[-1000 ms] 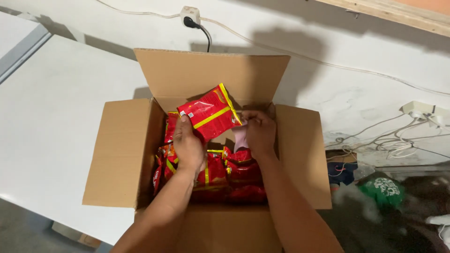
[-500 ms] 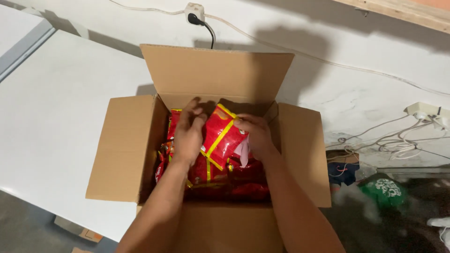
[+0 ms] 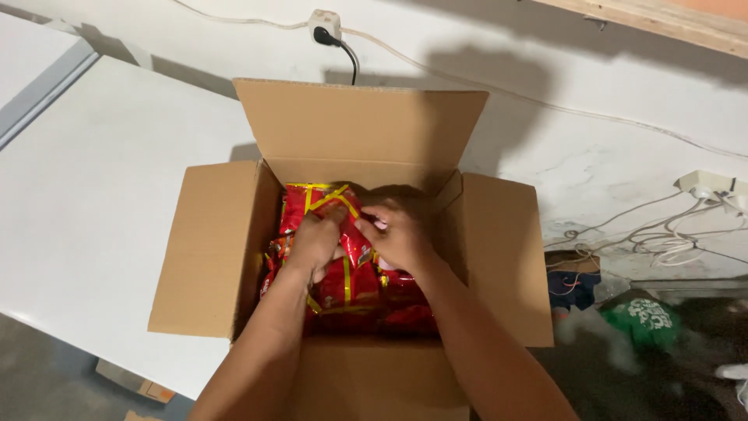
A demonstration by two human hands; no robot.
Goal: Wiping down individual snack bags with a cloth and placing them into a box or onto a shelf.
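Both the left hand [image 3: 312,243] and right hand [image 3: 397,236] close their grip on one glossy red-and-yellow snack packet [image 3: 349,226], pressing it among the packets already half-filling the open brown cardboard box [image 3: 206,249] on the white tabletop [image 3: 101,195], flaps unfolded.

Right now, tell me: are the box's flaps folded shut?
No: the cardboard box has its flaps spread open, and both hands, left and right, press red packets inside.
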